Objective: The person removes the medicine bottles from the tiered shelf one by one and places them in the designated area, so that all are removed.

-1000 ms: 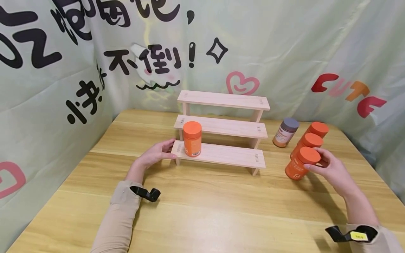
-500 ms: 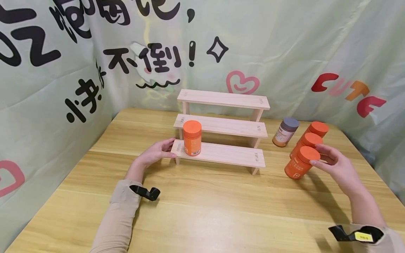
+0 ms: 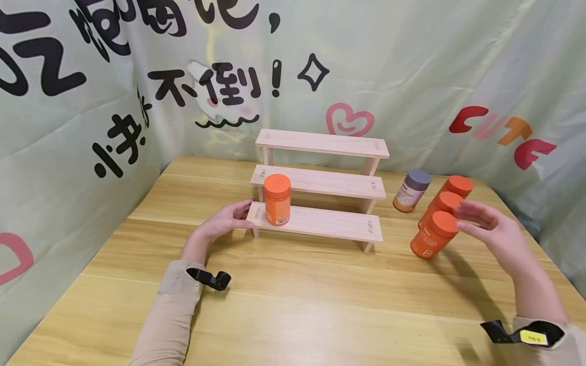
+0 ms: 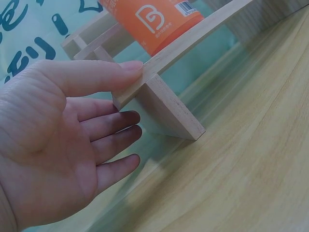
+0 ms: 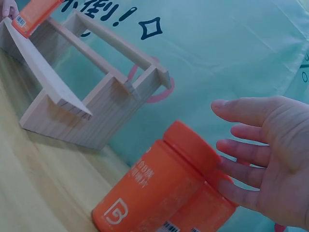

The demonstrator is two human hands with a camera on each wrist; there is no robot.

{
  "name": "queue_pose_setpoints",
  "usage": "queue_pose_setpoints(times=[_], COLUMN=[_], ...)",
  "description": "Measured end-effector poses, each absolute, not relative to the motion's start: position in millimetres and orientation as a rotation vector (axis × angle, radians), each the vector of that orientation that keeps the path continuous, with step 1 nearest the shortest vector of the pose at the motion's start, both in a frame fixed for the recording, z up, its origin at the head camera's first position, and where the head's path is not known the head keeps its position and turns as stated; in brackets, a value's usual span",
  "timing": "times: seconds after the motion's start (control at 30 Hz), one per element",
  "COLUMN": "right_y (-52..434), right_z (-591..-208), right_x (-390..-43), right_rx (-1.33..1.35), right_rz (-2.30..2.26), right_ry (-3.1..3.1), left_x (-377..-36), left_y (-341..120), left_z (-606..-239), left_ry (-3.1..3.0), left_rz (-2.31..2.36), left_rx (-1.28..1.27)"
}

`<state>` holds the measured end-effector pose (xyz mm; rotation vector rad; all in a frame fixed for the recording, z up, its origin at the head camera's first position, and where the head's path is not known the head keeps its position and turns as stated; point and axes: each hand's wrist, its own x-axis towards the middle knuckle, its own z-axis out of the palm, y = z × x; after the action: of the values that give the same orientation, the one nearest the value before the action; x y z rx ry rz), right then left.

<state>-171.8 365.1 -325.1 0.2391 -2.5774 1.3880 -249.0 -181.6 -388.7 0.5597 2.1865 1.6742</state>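
A three-step wooden rack point(image 3: 320, 185) stands at the back of the table. An orange jar point(image 3: 276, 199) stands upright at the left end of its lowest step. My left hand point(image 3: 226, 219) rests at that end: in the left wrist view the thumb point(image 4: 120, 67) lies on the step's edge point(image 4: 159, 67) and the straight fingers point(image 4: 113, 140) lie below it. My right hand point(image 3: 480, 221) hovers open beside the lid of the nearest orange jar point(image 3: 432, 236). In the right wrist view its fingertips point(image 5: 227, 166) are at that jar's lid point(image 5: 190, 145), not curled round it.
Two more orange jars point(image 3: 446, 203) point(image 3: 459, 185) and a grey-lidded jar point(image 3: 411, 190) stand to the right of the rack. A printed cloth backdrop point(image 3: 412, 76) closes in the table point(image 3: 293, 305) at the back and on both sides.
My right hand has let go of the nearest orange jar's lid, opened its fingers and risen slightly. The left hand and the jars have not moved.
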Motion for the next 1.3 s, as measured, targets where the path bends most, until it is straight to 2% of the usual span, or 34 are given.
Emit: queue_pose_setpoints(times=[0.2,0.43,0.73,1.1,1.3], right_y=[359.2,339.5,306.0,263.5,238.1], right_z=[-309.1,-298.1,-285.6,-280.9,-280.1], right_x=[-175.4,-183.9,-196.1,-208.0,-219.3], right_rx=[0.192,0.313,0.332,0.592,0.645], right_rz=[1.331,1.348,1.277,1.407,1.464], right_ry=[-2.651,-2.616,-2.678,-2.644,-2.643], left_x=[-249.7,-248.4,-248.8,-248.9,-249.2], left_y=[-181.5,-181.4,-181.3,-182.3,-182.1], left_z=[-389.2,-389.0,-389.2,-388.8,-388.5], left_ry=[2.198,2.181,2.17,2.176,2.178], left_rz=[1.665,1.678,1.684,1.683,1.68], left_rx=[0.562,0.557,0.569,0.571,0.567])
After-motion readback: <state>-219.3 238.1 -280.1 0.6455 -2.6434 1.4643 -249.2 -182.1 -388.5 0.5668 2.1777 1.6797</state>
